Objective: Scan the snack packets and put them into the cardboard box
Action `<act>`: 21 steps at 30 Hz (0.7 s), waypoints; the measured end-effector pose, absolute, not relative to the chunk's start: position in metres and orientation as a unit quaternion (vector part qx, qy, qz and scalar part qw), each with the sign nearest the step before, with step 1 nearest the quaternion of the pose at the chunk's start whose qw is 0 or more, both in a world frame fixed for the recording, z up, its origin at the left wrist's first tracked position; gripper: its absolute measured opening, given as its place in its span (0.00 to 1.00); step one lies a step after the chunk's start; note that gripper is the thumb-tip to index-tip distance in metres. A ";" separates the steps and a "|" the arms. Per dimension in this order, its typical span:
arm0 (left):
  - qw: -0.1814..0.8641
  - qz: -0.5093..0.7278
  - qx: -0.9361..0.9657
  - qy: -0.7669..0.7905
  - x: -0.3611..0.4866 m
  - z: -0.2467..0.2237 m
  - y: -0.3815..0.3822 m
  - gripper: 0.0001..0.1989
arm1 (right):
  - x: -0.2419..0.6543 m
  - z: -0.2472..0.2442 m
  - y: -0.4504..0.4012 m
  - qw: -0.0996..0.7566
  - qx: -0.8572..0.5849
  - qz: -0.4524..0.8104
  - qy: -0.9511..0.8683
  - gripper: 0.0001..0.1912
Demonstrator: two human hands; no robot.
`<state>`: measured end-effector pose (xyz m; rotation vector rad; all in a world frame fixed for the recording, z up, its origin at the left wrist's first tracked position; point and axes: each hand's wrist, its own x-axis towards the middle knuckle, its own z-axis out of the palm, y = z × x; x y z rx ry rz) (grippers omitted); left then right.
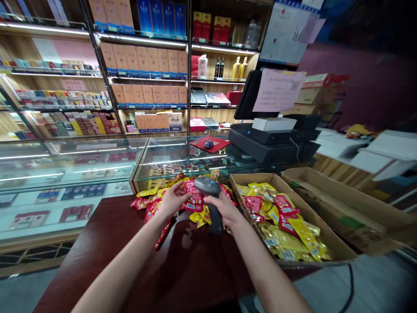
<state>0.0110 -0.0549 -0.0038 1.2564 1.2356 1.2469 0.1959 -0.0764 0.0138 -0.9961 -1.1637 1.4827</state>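
Note:
My right hand (224,208) is wrapped round the handle of a dark grey barcode scanner (208,186), its head tilted over the snack packets. My left hand (173,200) grips the edge of a red snack packet (194,202), which faces me just beneath the scanner head. Around and behind my left hand lies a pile of red and yellow snack packets (153,208) on the dark red table (182,269). A yellow packet (199,218) rests on the table between my hands, left of the scanner handle, which partly hides it.
To the right stands an open cardboard box (257,177) holding many red and yellow packets, with another open box (345,204) beside it. A glass display counter (163,152) borders the table's far side, carrying a mouse (209,144) and a checkout terminal (249,95). A cable hangs at right.

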 end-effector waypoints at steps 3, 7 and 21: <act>0.574 0.428 0.511 0.474 0.011 0.023 -0.051 0.23 | 0.203 0.036 -0.070 0.493 -0.386 0.607 -0.489 0.14; 0.672 0.389 0.458 0.433 0.010 0.049 -0.045 0.20 | 0.210 0.053 -0.065 0.488 -0.366 0.597 -0.521 0.16; 0.717 0.339 0.422 0.438 0.009 0.043 -0.030 0.14 | 0.212 0.041 -0.067 0.483 -0.390 0.611 -0.491 0.08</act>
